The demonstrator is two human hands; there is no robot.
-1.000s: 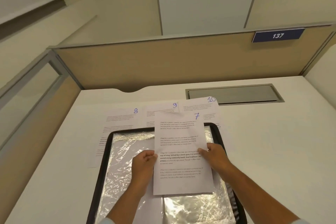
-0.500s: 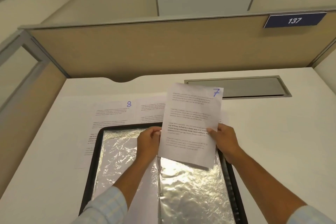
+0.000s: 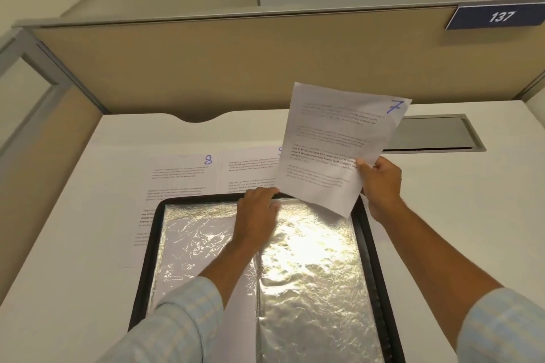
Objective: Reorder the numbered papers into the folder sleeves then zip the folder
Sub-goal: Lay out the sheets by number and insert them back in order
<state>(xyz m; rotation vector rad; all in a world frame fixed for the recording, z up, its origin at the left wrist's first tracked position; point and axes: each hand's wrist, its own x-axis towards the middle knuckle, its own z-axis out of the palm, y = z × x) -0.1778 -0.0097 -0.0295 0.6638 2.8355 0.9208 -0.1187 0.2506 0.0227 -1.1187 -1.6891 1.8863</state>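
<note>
**Sheet 7 up in the air, sleeve mouth being readied**

Wide white desk [image 3: 88, 244], and right in the middle of it sits the black-rimmed folder [image 3: 363, 233], lying open flat with its zip undone all round. Two shiny plastic sleeves fill it, and the right sleeve [image 3: 309, 259] catches the light hard. That glare makes its top opening tough to read.

Beyond the folder's far edge, sheet 8 [image 3: 180, 177] and sheet 9 [image 3: 250, 171] lie side by side on the desk, number corners showing, waiting their turn, I'd say.

Sheet 7 [image 3: 333, 150] is off the desk entirely, tilted, its lower corner hanging just over the folder's top right. The right hand [image 3: 382, 183] pinches it at the right edge, thumb on the printed face. That one-handed hold leaves the other hand free.

And the left hand [image 3: 256, 212] is down at the top of the right sleeve near the spine, fingers bent over its upper edge. It's likely there to part the opening, but whether it actually nips the plastic I can't tell.
</note>
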